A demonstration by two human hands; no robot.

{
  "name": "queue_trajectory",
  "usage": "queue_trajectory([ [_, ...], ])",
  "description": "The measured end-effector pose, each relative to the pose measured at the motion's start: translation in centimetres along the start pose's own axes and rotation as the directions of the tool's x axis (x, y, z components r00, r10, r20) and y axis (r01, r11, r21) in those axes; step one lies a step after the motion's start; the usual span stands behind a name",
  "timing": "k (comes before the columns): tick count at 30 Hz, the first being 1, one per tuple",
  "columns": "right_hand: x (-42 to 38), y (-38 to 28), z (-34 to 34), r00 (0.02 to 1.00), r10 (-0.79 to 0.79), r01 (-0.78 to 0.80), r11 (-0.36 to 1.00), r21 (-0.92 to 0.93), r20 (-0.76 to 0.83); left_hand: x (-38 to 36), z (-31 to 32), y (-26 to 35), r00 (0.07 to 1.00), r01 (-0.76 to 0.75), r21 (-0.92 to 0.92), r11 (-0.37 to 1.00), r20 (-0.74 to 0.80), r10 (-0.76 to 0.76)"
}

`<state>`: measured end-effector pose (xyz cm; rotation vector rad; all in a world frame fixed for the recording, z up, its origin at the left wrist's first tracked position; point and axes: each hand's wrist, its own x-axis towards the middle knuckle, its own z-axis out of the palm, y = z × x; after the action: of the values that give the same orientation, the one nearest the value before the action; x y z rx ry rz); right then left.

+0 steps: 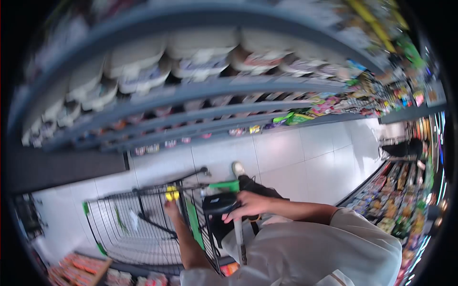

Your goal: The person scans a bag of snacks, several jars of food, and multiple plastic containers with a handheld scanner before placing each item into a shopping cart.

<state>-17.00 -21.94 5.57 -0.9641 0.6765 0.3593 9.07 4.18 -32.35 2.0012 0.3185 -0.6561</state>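
Shopping cart (129,224) stands on the aisle floor directly ahead, long axis running away leftward. Right hand (250,206) rests curled over its dark handle end (219,202); left hand (171,206) pinches a small yellow item (171,193) above the basket.

A shopping cart (138,224) sits at seven o'clock. The left hand (171,206) pinches a small yellow item (171,193) over it. The right hand (248,206) rests on a black device (219,204) near centre. Shelves (191,90) of packaged goods span twelve o'clock.
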Motion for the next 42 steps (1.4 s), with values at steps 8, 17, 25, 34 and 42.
queue_trajectory([
  [8, -1.3, 1.1, 0.2, 0.973, -0.231, 0.206, 0.885, -0.417, -0.01, -17.9, -2.4, 22.4, 0.722, -0.58, 0.051, 0.813, -0.431, 0.542],
  [17, -7.8, 2.8, -7.7, 0.84, -0.54, 0.438, 0.73, -0.525, -0.05, -43.4, 10.0, 45.8, -0.056, -0.989, -0.141, -0.052, 0.019, 0.998],
  [25, -14.9, 5.1, -15.3, 0.625, -0.67, 0.661, 0.727, -0.185, -0.4, -61.1, 26.0, 60.3, -0.383, -0.899, -0.225, -0.376, -0.014, 0.924],
  [34, -19.9, 4.4, -18.1, 0.549, -0.626, 0.728, 0.684, -0.052, -0.553, -64.3, 32.8, 63.3, -0.383, -0.892, 0.312, -0.328, -0.134, 0.914],
  [42, -20.6, 3.4, -18.5, 0.557, -0.645, 0.733, 0.678, -0.056, -0.523, -64.1, 32.4, 63.8, -0.405, -0.878, 0.323, -0.354, -0.103, 0.909],
])
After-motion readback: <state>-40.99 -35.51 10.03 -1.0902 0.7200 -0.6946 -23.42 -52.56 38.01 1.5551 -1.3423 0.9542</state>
